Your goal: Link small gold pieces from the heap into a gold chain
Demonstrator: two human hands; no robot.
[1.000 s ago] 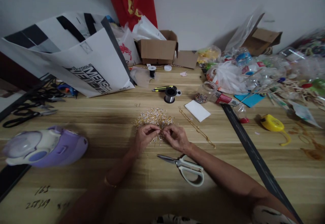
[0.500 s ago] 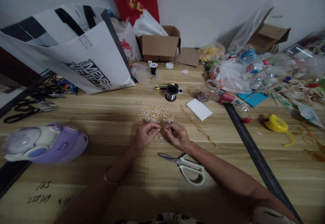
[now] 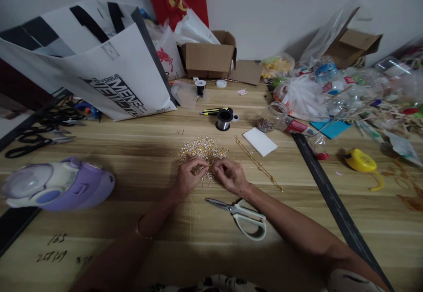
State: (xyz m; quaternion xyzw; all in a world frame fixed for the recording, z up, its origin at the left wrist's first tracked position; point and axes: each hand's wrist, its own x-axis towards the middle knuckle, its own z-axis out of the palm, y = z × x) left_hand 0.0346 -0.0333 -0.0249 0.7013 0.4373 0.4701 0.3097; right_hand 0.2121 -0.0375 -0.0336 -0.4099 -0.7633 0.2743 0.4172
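Observation:
A pile of small gold and silver wire-like pieces (image 3: 202, 147) lies on the wooden table (image 3: 148, 226). Over its near edge, my left hand (image 3: 191, 175) pinches thumb and forefinger together; whatever is between them is too small to make out. Facing it from the right, my right hand (image 3: 231, 176) is closed in a similar pinch, its contents also too fine to name. The fingertips of both hands are close together but apart. Scissors with pale handles (image 3: 247, 219) lie just below my right hand. To its right stretches a gold chain (image 3: 259, 165).
Beyond the pile are a spool of silver wire (image 3: 224, 120), a yellow-black cutter (image 3: 214, 111) and a folded white paper (image 3: 260, 141). A purple-white water bottle (image 3: 62, 186) lies at left, near black scissors (image 3: 36, 140). A yellow tape measure (image 3: 360, 159) sits right, below plastic clutter.
Both hands keep their pinch over the pile and have barely moved. The whole view has shifted very slightly.

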